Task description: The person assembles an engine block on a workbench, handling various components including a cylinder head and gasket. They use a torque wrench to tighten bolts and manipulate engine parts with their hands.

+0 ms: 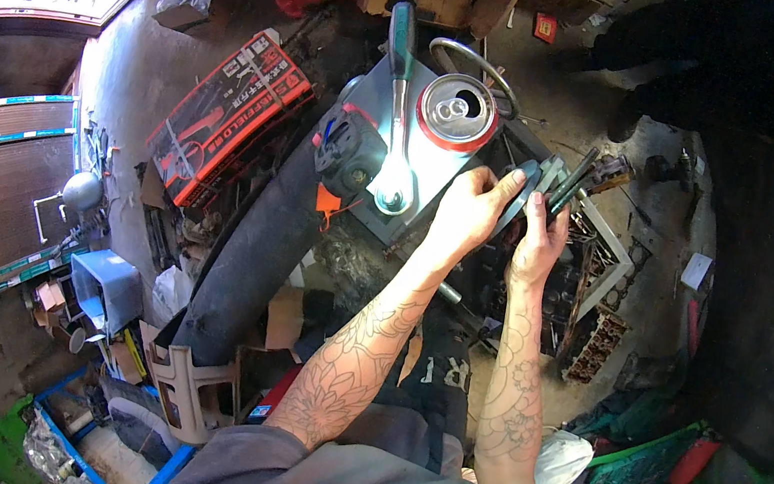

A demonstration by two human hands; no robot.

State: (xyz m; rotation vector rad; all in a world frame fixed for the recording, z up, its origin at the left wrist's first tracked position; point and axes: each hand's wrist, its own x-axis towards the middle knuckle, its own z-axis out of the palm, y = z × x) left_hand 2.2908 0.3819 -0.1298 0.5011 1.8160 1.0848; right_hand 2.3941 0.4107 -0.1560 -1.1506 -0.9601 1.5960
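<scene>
Gripping one dark metal clamp-like tool [540,183], left hand [465,216] and right hand [538,248] fingers closed around it, beside a red-rimmed aluminium can [456,111].

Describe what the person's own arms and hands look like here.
Both forearms are bare and covered in line-drawn flower tattoos running from elbow to wrist. The left hand and right hand wear no gloves, and no rings or watch are visible. Grey short sleeves end at about the elbows.

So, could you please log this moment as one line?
left hand: holds dark metal part | right hand: holds same part | nearby: red drink can
</scene>
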